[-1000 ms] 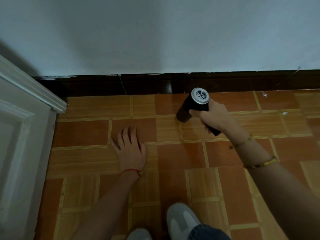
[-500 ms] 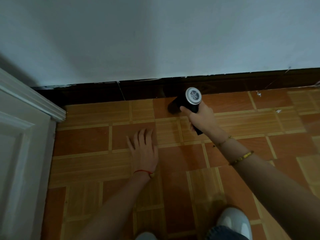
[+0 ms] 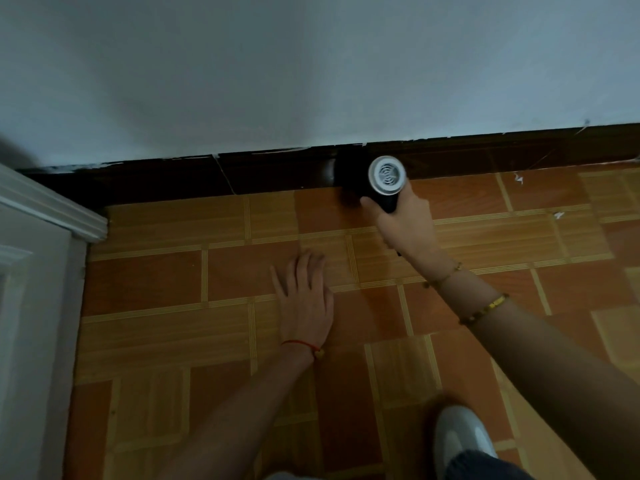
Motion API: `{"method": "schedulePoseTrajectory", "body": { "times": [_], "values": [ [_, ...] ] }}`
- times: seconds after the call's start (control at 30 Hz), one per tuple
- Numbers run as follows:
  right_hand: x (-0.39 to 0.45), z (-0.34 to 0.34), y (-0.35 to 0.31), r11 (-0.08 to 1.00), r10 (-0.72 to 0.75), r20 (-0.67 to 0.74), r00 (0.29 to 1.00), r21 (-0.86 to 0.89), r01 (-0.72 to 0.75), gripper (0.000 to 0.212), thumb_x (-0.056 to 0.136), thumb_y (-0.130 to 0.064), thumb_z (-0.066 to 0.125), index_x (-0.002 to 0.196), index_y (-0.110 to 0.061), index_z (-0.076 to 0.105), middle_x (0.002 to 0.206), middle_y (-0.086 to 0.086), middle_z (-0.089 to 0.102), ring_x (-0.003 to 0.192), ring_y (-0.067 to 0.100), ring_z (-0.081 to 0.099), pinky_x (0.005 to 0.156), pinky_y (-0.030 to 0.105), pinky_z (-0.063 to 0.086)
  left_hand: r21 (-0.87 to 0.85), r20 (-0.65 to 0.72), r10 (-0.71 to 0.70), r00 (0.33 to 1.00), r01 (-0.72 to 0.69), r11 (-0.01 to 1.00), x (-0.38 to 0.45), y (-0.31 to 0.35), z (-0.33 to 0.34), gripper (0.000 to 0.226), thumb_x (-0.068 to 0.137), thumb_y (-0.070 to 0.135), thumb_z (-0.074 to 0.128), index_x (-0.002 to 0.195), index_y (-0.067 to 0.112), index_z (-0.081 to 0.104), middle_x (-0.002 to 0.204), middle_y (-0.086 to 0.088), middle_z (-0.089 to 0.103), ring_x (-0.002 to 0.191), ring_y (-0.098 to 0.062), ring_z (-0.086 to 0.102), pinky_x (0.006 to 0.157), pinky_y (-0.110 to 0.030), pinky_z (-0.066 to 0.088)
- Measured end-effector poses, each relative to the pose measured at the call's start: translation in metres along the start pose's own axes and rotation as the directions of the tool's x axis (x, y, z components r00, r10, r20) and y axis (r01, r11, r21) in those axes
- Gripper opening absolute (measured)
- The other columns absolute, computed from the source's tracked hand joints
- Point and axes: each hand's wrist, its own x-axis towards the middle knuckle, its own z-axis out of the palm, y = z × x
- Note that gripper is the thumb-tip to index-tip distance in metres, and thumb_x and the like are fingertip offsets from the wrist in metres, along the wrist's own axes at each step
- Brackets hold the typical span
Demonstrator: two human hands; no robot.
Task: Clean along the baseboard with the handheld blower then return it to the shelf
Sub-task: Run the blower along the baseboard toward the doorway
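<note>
Head view: a person's right hand (image 3: 407, 223) grips the black handheld blower (image 3: 375, 183), its nose at the dark baseboard (image 3: 242, 174), while the left hand (image 3: 306, 303) rests flat and open on the tiled floor (image 3: 166, 327).

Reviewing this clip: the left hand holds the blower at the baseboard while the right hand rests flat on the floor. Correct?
Hands are swapped. The head view shows the right hand holding the blower at the baseboard, the left hand flat on the floor.
</note>
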Motion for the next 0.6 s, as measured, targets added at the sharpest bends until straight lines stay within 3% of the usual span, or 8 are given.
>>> {"method": "schedulePoseTrajectory", "body": {
  "times": [0.13, 0.4, 0.6],
  "values": [
    [0.007, -0.027, 0.019, 0.998, 0.058, -0.091, 0.994, -0.018, -0.059, 0.077, 0.076, -0.065, 0.058, 0.137, -0.021, 0.040, 0.103, 0.010, 0.070, 0.082, 0.038, 0.071, 0.069, 0.052, 0.061, 0.021, 0.005, 0.000, 1.000, -0.001, 1.000, -0.001, 0.002, 0.000, 0.052, 0.095, 0.030, 0.029, 0.144, 0.018, 0.042, 0.151, -0.009, 0.038, 0.142, -0.029, 0.032, 0.116, -0.067, 0.014],
    [0.012, -0.017, 0.015, 0.998, -0.012, 0.087, 0.996, 0.059, 0.007, 0.069, 0.079, -0.061, 0.062, 0.136, -0.026, 0.044, 0.099, 0.009, 0.072, 0.082, 0.038, 0.070, 0.074, 0.050, 0.061, 0.034, -0.041, 0.009, 0.999, -0.007, 0.999, -0.001, 0.002, -0.001, 0.050, 0.094, 0.028, 0.037, 0.142, 0.018, 0.045, 0.150, -0.008, 0.041, 0.142, -0.029, 0.034, 0.117, -0.065, 0.013],
    [0.021, -0.047, 0.046, 0.998, 0.050, -0.051, 0.997, 0.027, -0.048, 0.070, 0.081, -0.058, 0.063, 0.138, -0.021, 0.042, 0.101, 0.008, 0.071, 0.082, 0.035, 0.071, 0.072, 0.050, 0.061, 0.024, -0.074, 0.005, 0.997, -0.003, 1.000, 0.000, 0.004, -0.001, 0.049, 0.092, 0.027, 0.038, 0.140, 0.018, 0.049, 0.146, -0.009, 0.045, 0.139, -0.030, 0.036, 0.116, -0.065, 0.017]
  ]
}}
